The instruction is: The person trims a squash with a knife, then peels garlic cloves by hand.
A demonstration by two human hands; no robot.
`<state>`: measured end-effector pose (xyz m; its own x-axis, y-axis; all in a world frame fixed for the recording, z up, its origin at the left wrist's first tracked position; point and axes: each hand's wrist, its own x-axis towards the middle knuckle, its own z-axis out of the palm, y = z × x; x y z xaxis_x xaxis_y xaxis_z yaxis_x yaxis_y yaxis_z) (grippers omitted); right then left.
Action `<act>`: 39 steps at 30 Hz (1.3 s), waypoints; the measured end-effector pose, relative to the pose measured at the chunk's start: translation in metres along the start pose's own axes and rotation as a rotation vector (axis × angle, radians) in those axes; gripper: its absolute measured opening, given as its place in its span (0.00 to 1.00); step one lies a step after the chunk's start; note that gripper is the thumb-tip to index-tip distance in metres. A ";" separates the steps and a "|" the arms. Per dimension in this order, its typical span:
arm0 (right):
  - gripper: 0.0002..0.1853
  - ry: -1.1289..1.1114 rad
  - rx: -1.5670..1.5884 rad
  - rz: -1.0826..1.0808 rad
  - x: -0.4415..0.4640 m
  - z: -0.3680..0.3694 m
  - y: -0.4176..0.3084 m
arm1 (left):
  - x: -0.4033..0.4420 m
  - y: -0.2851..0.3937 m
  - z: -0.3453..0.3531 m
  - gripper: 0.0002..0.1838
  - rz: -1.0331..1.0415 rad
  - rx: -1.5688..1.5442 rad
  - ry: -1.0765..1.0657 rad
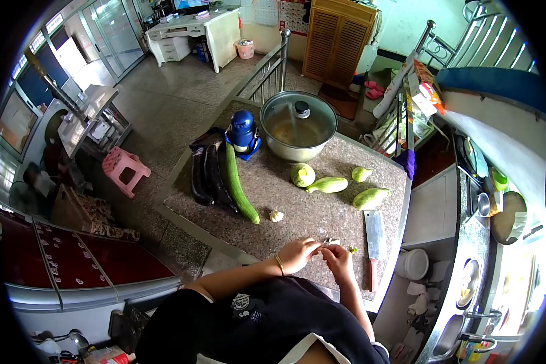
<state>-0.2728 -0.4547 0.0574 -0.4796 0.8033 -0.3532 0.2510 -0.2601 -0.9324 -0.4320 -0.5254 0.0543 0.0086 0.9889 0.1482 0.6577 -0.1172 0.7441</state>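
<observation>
Near the front edge of the stone-topped table [233,233], my left hand [298,255] and my right hand [338,262] meet with fingertips pinched together. Whatever lies between them is too small to make out. Small pale bits [330,241] lie just beyond my fingers, beside a green scrap [352,249]. To the right of my right hand rests a cleaver [375,235], its handle toward me. A garlic bulb [276,216] sits farther forward on the left. Pale green squash pieces [327,185] are spread across the table beyond my hands.
A long cucumber [239,188] lies beside dark eggplants [214,179] on the left. Behind stand a blue flask [242,126] and a large pot [298,130] with a glass lid. A pink stool [125,170] is on the floor at left; a sink counter [467,242] runs along the right.
</observation>
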 end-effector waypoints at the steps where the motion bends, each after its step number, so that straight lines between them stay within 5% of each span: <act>1: 0.08 0.000 0.001 0.000 0.000 -0.001 -0.003 | -0.001 0.001 -0.001 0.17 -0.005 0.059 -0.041; 3: 0.08 -0.024 0.064 0.135 0.000 -0.002 -0.005 | 0.000 -0.001 0.000 0.18 0.015 0.049 -0.028; 9: 0.07 -0.079 -0.020 -0.054 0.004 0.002 0.003 | -0.004 -0.008 0.002 0.18 0.044 0.077 -0.034; 22: 0.07 -0.182 -0.199 0.005 0.003 -0.010 0.007 | -0.007 -0.006 0.001 0.08 0.243 0.134 -0.078; 39: 0.04 -0.071 -0.080 0.002 0.005 0.000 0.002 | -0.008 -0.002 0.003 0.13 0.046 0.021 -0.069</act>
<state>-0.2748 -0.4510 0.0541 -0.5370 0.7620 -0.3620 0.3172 -0.2153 -0.9236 -0.4311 -0.5330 0.0493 0.0906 0.9865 0.1366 0.6709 -0.1618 0.7237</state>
